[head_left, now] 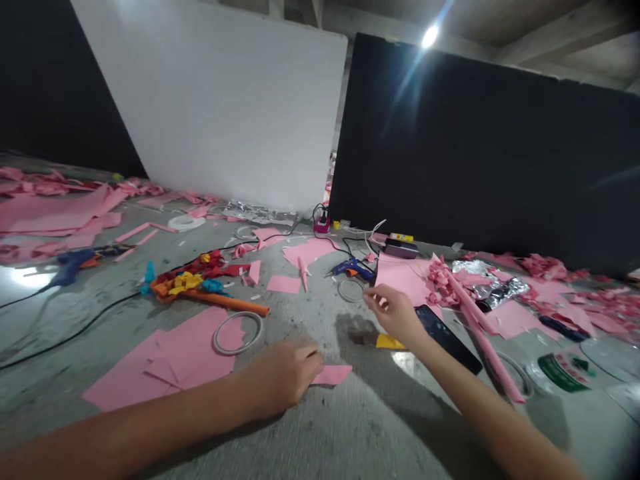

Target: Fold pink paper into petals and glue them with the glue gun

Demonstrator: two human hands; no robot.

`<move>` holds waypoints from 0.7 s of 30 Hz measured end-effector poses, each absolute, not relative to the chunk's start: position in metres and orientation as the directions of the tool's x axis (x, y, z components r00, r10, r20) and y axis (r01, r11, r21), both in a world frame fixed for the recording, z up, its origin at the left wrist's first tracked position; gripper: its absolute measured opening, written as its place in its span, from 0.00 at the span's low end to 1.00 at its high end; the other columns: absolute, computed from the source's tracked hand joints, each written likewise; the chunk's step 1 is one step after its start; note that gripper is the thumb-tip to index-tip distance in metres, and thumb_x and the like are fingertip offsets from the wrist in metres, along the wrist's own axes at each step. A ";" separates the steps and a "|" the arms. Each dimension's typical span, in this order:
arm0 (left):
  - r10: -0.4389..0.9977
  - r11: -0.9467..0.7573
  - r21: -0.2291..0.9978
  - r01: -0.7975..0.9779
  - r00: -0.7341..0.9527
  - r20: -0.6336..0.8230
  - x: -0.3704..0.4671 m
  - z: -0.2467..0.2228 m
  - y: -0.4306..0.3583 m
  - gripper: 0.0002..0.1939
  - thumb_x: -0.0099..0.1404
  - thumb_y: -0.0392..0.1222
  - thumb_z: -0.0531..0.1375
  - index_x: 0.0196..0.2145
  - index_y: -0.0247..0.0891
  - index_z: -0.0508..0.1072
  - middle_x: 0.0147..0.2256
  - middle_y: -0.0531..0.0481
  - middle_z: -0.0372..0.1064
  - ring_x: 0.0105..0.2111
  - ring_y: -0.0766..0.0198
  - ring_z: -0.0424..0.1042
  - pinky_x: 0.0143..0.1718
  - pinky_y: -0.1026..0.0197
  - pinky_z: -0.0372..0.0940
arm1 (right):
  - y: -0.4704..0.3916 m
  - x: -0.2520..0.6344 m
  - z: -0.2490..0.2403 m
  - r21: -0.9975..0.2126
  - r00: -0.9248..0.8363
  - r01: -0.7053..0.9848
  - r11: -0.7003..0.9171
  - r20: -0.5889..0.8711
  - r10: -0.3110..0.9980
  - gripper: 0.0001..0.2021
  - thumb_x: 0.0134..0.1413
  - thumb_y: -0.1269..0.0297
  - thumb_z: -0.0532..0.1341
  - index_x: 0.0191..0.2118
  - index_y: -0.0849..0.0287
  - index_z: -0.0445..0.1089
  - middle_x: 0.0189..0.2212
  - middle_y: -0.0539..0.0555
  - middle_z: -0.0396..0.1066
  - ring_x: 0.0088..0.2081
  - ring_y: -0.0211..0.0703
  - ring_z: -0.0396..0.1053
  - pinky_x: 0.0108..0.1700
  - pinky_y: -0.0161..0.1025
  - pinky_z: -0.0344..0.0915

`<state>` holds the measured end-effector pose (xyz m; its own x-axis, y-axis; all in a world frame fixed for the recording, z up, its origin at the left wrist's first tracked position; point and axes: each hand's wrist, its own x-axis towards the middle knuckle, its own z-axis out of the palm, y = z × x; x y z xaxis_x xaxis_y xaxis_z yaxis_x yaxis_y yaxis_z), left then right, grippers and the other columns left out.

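Note:
My left hand (290,375) is low over the table with its fingers bent together on a small pink paper strip (334,375), whose free end sticks out to the right. My right hand (396,312) hovers with thumb and forefinger curled into a pinch; whatever it may hold is too small to make out. Just beyond its fingertips a pale ring (351,290) lies beside a blue glue gun (354,269). Under the right wrist are a yellow piece (389,342) and a black phone (449,339).
Left of centre lies an orange-stemmed paper flower bunch (200,283), near pink sheets (195,353) and another ring (237,333). A second glue gun (73,267) rests far left. On the right are a pink rolled stick (487,347) and a clear bottle (565,372).

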<state>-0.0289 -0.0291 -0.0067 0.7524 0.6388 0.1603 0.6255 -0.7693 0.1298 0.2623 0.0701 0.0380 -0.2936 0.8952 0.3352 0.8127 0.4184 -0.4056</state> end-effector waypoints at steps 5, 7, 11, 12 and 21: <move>0.543 -0.824 -0.013 0.567 0.796 0.267 -0.029 -0.005 -0.027 0.09 0.79 0.35 0.57 0.38 0.38 0.74 0.37 0.47 0.73 0.39 0.54 0.71 0.37 0.54 0.59 | 0.132 0.251 0.051 -0.263 -0.258 0.907 0.329 0.270 0.928 0.13 0.67 0.65 0.62 0.52 0.58 0.81 0.51 0.65 0.82 0.51 0.61 0.78 0.53 0.50 0.71; 0.586 -0.800 0.064 0.596 0.754 0.297 -0.031 -0.001 -0.029 0.11 0.82 0.40 0.56 0.41 0.36 0.76 0.40 0.45 0.75 0.42 0.54 0.72 0.40 0.54 0.63 | 0.147 0.247 0.051 -0.226 -0.218 0.937 0.267 0.220 0.951 0.14 0.67 0.62 0.63 0.54 0.59 0.80 0.52 0.68 0.81 0.53 0.65 0.78 0.54 0.52 0.70; 0.648 -0.762 0.238 0.602 0.711 0.274 -0.036 0.006 -0.032 0.25 0.77 0.58 0.63 0.57 0.34 0.76 0.52 0.40 0.76 0.49 0.49 0.74 0.49 0.49 0.69 | 0.164 0.246 0.045 -0.187 -0.163 0.964 0.188 0.141 0.976 0.18 0.67 0.59 0.64 0.58 0.59 0.77 0.56 0.70 0.79 0.58 0.69 0.74 0.57 0.55 0.68; 0.658 -0.752 0.266 0.603 0.707 0.259 -0.037 0.007 -0.032 0.24 0.77 0.57 0.64 0.57 0.34 0.76 0.53 0.40 0.76 0.49 0.49 0.74 0.50 0.49 0.69 | 0.167 0.246 0.043 -0.175 -0.159 0.968 0.179 0.122 0.980 0.18 0.66 0.59 0.64 0.57 0.59 0.77 0.55 0.70 0.79 0.57 0.69 0.75 0.57 0.56 0.68; 0.702 -0.698 0.477 0.533 0.640 0.312 -0.036 0.005 -0.030 0.09 0.81 0.44 0.60 0.45 0.38 0.77 0.42 0.47 0.80 0.44 0.57 0.77 0.47 0.54 0.69 | 0.208 0.251 0.026 -0.293 -0.109 0.948 0.126 0.074 0.991 0.12 0.57 0.66 0.68 0.46 0.61 0.80 0.46 0.63 0.82 0.48 0.62 0.76 0.52 0.52 0.71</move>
<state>-0.0361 -0.0297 0.0051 0.6399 0.7021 0.3123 0.5334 -0.6984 0.4772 0.2510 0.2081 0.0265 -0.1092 0.9913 0.0741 0.9477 0.1263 -0.2933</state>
